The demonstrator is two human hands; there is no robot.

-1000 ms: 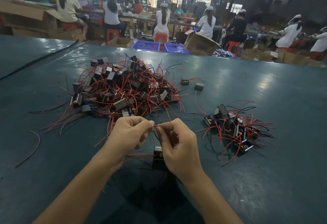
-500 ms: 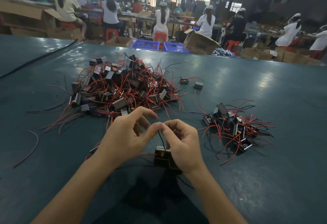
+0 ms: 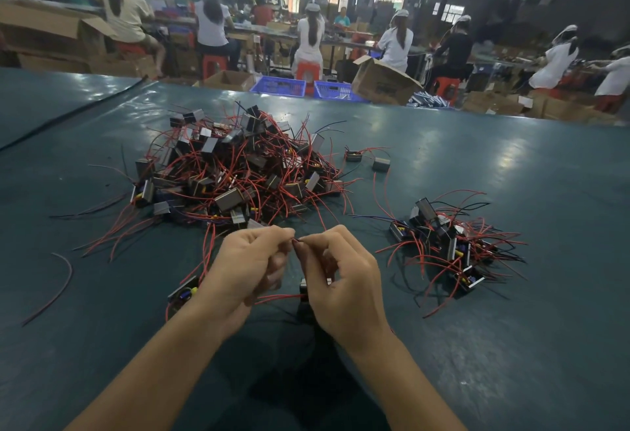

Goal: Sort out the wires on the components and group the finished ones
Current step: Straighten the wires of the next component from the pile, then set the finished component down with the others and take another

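Note:
My left hand (image 3: 245, 270) and my right hand (image 3: 344, 280) meet fingertip to fingertip above the green table (image 3: 511, 345), both pinching the thin wires of one small black component (image 3: 305, 297) that hangs mostly hidden behind my right hand. A red wire (image 3: 276, 297) runs from it under my left hand. A big tangled heap of black components with red wires (image 3: 231, 171) lies beyond my hands. A smaller group of components (image 3: 446, 243) lies to the right.
One component (image 3: 184, 291) lies just left of my left wrist. Two loose components (image 3: 368, 159) sit right of the big heap. A stray red wire (image 3: 54, 287) lies far left. Beyond the table's far edge stand blue crates (image 3: 306, 88), cardboard boxes and seated workers.
My left hand's fingers have curled back in, and both hands now pinch the wires slightly higher. The component has shifted further behind my right hand.

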